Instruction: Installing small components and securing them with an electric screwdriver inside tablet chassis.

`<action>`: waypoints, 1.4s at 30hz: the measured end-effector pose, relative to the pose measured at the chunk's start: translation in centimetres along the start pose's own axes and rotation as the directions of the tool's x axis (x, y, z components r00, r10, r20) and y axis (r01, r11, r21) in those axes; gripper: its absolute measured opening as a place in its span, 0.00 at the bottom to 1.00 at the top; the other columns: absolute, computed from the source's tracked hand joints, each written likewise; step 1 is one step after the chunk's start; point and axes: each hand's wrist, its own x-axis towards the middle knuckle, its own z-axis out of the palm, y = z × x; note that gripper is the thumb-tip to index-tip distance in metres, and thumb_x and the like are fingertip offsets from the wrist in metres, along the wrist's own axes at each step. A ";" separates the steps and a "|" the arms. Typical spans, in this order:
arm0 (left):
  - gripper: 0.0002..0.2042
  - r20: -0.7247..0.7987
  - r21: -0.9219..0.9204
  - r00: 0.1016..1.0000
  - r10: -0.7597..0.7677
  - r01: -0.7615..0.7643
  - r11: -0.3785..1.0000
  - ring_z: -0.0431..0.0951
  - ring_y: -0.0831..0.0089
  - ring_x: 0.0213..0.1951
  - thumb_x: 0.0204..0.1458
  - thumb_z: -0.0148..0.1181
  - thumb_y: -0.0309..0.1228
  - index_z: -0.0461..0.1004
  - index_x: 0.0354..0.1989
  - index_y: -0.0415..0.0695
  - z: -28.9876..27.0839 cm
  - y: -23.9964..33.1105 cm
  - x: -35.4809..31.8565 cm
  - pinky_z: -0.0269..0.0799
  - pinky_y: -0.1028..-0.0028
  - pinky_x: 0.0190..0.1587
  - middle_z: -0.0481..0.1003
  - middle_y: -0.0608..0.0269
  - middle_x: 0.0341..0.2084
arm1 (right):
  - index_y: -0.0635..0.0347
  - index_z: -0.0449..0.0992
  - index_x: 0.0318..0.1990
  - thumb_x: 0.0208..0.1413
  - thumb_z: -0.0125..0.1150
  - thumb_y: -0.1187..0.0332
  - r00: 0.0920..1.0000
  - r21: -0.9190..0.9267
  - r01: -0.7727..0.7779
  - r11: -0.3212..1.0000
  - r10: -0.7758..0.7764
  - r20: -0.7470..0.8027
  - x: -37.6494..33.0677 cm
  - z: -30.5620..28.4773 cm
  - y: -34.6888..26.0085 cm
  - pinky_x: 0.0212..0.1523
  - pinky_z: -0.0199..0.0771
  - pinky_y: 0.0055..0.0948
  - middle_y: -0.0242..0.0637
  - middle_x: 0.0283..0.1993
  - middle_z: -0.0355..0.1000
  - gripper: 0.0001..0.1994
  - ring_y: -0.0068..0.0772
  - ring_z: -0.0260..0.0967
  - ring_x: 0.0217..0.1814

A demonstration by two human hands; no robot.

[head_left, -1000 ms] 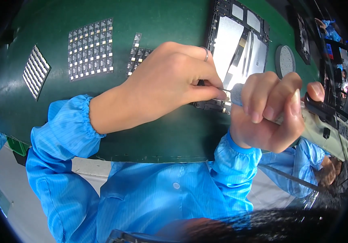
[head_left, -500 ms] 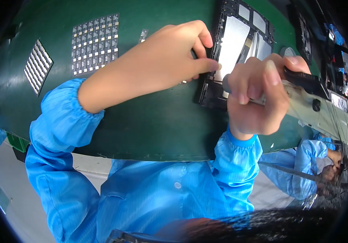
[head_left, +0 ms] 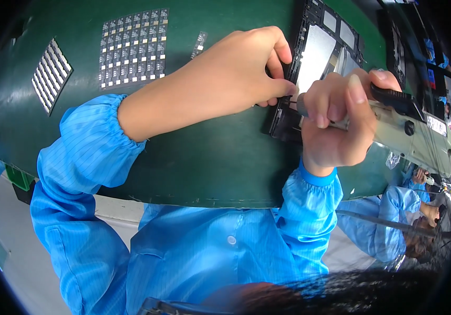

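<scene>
Clock positions were taken from the centre of the head view.

The device frame (head_left: 312, 58), a black chassis with silver panels, lay on the green work surface (head_left: 199, 168) between 1 and 2 o'clock. Its lower right portion was hidden by the right hand.

Left hand (head_left: 236, 73): positioned at 12 o'clock, back of the hand facing up. The fingers were curled and the thumb was extended toward 3 o'clock, with only a small gap between thumb and fingers. The thumb tip was at the left edge of the device frame. Whether a small part was pinched there could not be determined.

Right hand (head_left: 338, 113): positioned at 2 o'clock. The fingers were wrapped around the front of a pale handheld tool (head_left: 414, 136). The tool's grey nose pointed toward 9 o'clock, over the lower part of the frame and just beside the left thumb; its body extended toward 4 o'clock. Contact between the tool's tip and the frame could not be confirmed.

A gridded sheet of small dark parts (head_left: 133, 50) lay at 11 o'clock, a white-striped sheet (head_left: 52, 76) at 10 o'clock, and a narrow strip of parts (head_left: 199, 43) between 11 and 12 o'clock, near the left wrist. A co-worker in blue (head_left: 388, 223) was visible at 4 o'clock.
</scene>
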 end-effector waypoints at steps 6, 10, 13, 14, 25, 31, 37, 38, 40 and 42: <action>0.15 -0.010 0.012 1.000 -0.010 0.010 1.000 0.79 0.76 0.29 0.51 0.64 0.25 0.65 0.43 0.37 0.0 0.0 -0.1 0.75 0.80 0.30 0.74 0.59 0.30 | 0.57 0.63 0.49 0.54 0.52 0.76 1.000 0.080 -0.005 0.997 0.007 -0.020 -0.1 0.3 0.3 0.14 0.51 0.23 0.31 0.20 0.56 0.14 0.20 0.49 0.13; 0.14 -0.014 0.004 1.000 -0.023 0.023 1.000 0.79 0.76 0.29 0.51 0.64 0.25 0.66 0.42 0.36 0.1 -0.1 0.1 0.75 0.79 0.30 0.75 0.59 0.30 | 0.55 0.64 0.47 0.53 0.51 0.75 0.997 -0.120 -0.065 0.991 0.059 -0.056 0.1 0.9 0.1 0.15 0.49 0.23 0.29 0.20 0.55 0.13 0.20 0.48 0.14; 0.15 -0.024 -0.029 1.000 -0.006 0.005 1.000 0.80 0.72 0.27 0.49 0.64 0.24 0.66 0.41 0.34 0.2 -0.5 0.5 0.75 0.76 0.28 0.76 0.55 0.28 | 0.58 0.63 0.44 0.53 0.52 0.77 0.999 -0.223 -0.048 0.974 0.050 0.004 0.4 1.4 0.0 0.14 0.50 0.22 0.32 0.21 0.56 0.11 0.20 0.49 0.14; 0.15 -0.036 -0.048 0.999 0.019 -0.021 0.999 0.80 0.68 0.25 0.48 0.65 0.23 0.67 0.40 0.31 0.1 -0.7 0.5 0.75 0.72 0.27 0.77 0.52 0.27 | 0.60 0.62 0.41 0.53 0.52 0.79 0.998 -0.221 -0.039 0.974 0.048 0.034 0.5 1.5 -0.1 0.14 0.52 0.22 0.34 0.21 0.57 0.09 0.20 0.50 0.14; 0.28 0.087 0.480 0.976 0.201 -0.217 0.850 0.74 0.55 0.47 0.44 0.69 0.29 0.64 0.53 0.35 -1.4 5.2 -3.9 0.73 0.62 0.47 0.63 0.47 0.52 | 0.57 0.62 0.41 0.51 0.58 0.83 0.988 -0.281 0.136 0.950 -0.108 0.113 -0.8 -1.3 1.2 0.14 0.55 0.21 0.32 0.26 0.60 0.15 0.20 0.54 0.16; 0.40 0.143 0.712 0.952 0.271 -0.289 0.640 0.61 0.42 0.56 0.36 0.74 0.44 0.63 0.55 0.33 2.3 3.4 -3.6 0.61 0.54 0.59 0.56 0.41 0.60 | 0.56 0.63 0.47 0.49 0.62 0.80 0.991 -0.084 0.049 0.995 -0.058 -0.117 -0.7 0.0 -1.3 0.16 0.53 0.19 0.30 0.29 0.61 0.19 0.17 0.55 0.18; 0.38 0.103 0.951 0.888 0.447 -0.220 0.219 0.65 0.50 0.53 0.43 0.67 0.48 0.63 0.57 0.31 5.3 1.1 -1.4 0.63 0.60 0.56 0.64 0.42 0.56 | 0.60 0.58 0.62 0.56 0.57 0.62 0.951 0.283 0.287 0.915 -0.238 -0.196 0.6 -6.5 -7.1 0.17 0.54 0.19 0.24 0.18 0.53 0.28 0.17 0.49 0.16; 0.38 0.056 0.969 0.882 0.468 -0.161 0.188 0.66 0.51 0.53 0.44 0.66 0.48 0.64 0.57 0.30 4.6 1.0 -0.1 0.62 0.61 0.56 0.65 0.43 0.55 | 0.61 0.57 0.62 0.59 0.54 0.61 0.952 0.324 0.296 0.899 -0.251 -0.173 0.6 -7.8 -7.4 0.18 0.52 0.20 0.24 0.20 0.53 0.26 0.16 0.48 0.18; 0.36 -0.020 0.982 0.896 0.444 -0.067 0.179 0.67 0.55 0.51 0.47 0.65 0.44 0.62 0.57 0.29 2.4 1.9 3.5 0.63 0.62 0.57 0.64 0.43 0.56 | 0.66 0.59 0.61 0.62 0.49 0.63 0.968 0.370 0.251 0.894 -0.235 -0.089 0.5 -9.6 -8.0 0.19 0.52 0.20 0.24 0.18 0.51 0.23 0.15 0.47 0.17; 0.32 -0.011 0.940 0.927 0.375 -0.119 0.320 0.71 0.51 0.49 0.49 0.65 0.42 0.62 0.55 0.30 -1.3 2.8 8.2 0.70 0.59 0.51 0.63 0.43 0.57 | 0.66 0.60 0.61 0.59 0.52 0.64 0.979 0.328 0.205 0.922 -0.196 -0.062 0.2 -10.0 -8.1 0.17 0.53 0.20 0.23 0.16 0.50 0.24 0.15 0.47 0.15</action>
